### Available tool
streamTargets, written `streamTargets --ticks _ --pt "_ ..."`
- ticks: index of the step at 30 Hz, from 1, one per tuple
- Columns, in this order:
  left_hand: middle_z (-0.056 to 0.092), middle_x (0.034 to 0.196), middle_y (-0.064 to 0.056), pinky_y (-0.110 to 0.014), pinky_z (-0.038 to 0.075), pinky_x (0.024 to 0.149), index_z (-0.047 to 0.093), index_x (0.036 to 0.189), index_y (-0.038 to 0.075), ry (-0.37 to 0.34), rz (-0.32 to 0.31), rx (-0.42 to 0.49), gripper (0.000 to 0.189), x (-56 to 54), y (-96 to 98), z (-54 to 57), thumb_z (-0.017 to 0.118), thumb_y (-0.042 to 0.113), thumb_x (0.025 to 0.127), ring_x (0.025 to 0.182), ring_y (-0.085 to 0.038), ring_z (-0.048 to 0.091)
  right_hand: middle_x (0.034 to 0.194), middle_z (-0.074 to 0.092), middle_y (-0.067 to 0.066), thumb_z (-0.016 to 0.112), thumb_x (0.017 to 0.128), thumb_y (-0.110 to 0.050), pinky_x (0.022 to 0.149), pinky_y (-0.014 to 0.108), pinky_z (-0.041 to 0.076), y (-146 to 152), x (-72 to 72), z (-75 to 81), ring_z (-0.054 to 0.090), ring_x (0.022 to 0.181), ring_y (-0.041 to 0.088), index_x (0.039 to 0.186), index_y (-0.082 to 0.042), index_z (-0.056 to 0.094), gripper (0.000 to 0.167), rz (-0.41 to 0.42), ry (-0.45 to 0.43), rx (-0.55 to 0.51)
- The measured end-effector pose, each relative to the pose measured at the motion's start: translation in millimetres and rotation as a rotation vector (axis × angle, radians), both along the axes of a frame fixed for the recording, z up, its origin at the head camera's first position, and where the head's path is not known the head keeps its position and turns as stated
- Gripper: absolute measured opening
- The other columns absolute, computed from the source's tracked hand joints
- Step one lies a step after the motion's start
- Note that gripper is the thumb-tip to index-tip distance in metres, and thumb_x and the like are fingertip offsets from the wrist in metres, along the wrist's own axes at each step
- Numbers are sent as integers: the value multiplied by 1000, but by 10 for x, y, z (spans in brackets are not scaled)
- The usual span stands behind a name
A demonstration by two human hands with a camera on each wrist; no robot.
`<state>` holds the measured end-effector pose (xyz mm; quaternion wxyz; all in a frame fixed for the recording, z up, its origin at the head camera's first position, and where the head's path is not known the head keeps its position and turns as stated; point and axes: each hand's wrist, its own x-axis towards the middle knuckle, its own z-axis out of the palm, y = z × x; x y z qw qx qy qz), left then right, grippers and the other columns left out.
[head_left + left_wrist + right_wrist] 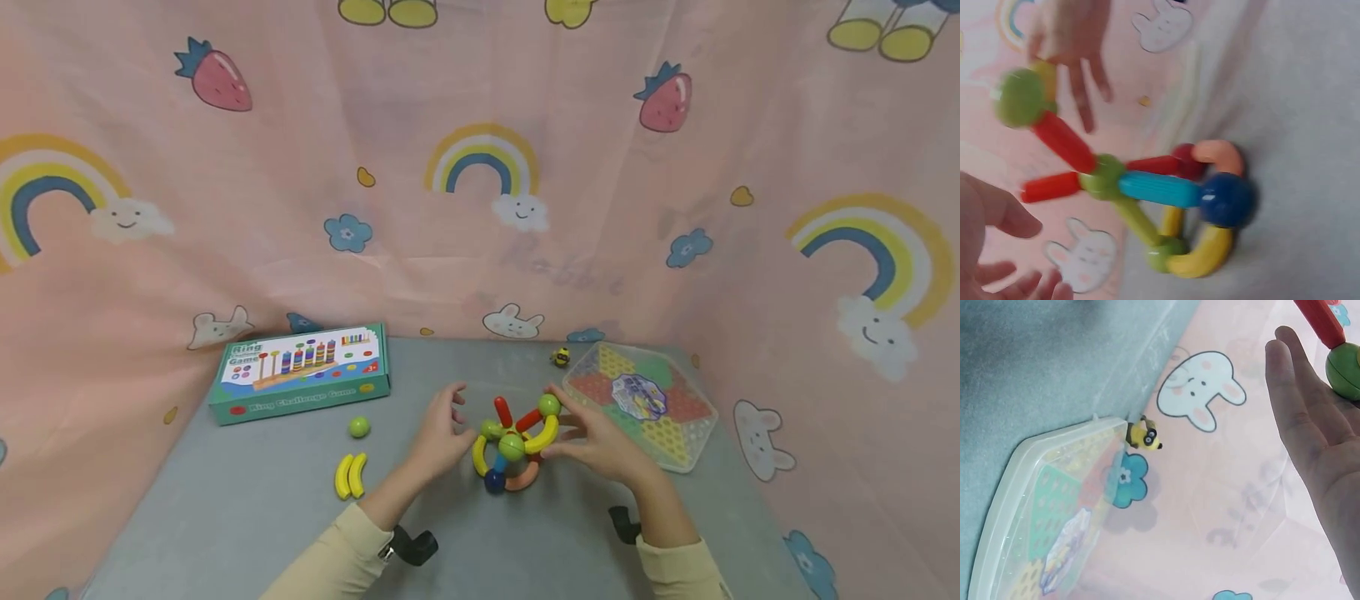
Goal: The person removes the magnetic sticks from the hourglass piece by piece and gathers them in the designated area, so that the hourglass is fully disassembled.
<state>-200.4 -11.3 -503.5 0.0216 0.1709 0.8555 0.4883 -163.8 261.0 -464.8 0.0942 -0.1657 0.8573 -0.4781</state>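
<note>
A toy structure of balls and sticks (pixel 512 447) stands on the table between both hands. It joins green, dark blue and red balls with straight and curved sticks. My right hand (pixel 603 442) holds its upper right part, a green ball (pixel 550 405) with a yellow curved stick (pixel 543 435); the exact finger contact is partly hidden. In the left wrist view, other fingers of the right hand (pixel 1075 44) extend loosely. My left hand (pixel 442 433) is beside the structure's left side, its fingers loosely bent and apart, holding nothing. A dark blue ball (pixel 1227 200) sits low on the structure.
Left of the hands lie a loose green ball (pixel 359 427) and two yellow curved sticks (pixel 350 476). A green game box (pixel 300 373) stands at the back left. A clear hexagonal board case (pixel 641 404) and a small yellow-black figure (pixel 560 357) are at right.
</note>
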Motion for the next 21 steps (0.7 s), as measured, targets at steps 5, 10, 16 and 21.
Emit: streamTargets --ticks 5,10,16,21 --pt "59 122 -12 -23 55 73 57 136 11 60 -114 33 53 107 -24 282 65 4 84 88 -15 61 165 28 16 79 86 -34 103 58 47 -9 -12 8 53 131 43 162 -12 21 98 -4 -5 3" --pt "57 132 -9 -20 56 72 58 137 14 81 -225 -5 47 282 93 463 68 23 92 87 -9 67 164 29 17 79 88 -32 102 57 48 4 -10 31 54 130 44 162 -11 21 96 7 19 13" --pt "60 126 -5 -20 56 72 65 129 13 172 -240 -135 50 400 232 529 79 37 87 90 -12 65 163 30 19 79 87 -32 103 62 46 -1 -17 64 55 128 45 161 -10 23 95 18 27 23" --pt "65 108 1 -16 50 70 72 113 14 286 -196 -240 34 399 299 445 82 30 85 83 -11 59 163 30 20 79 87 -31 102 61 47 -12 -13 58 57 125 45 161 -9 24 95 17 34 24"
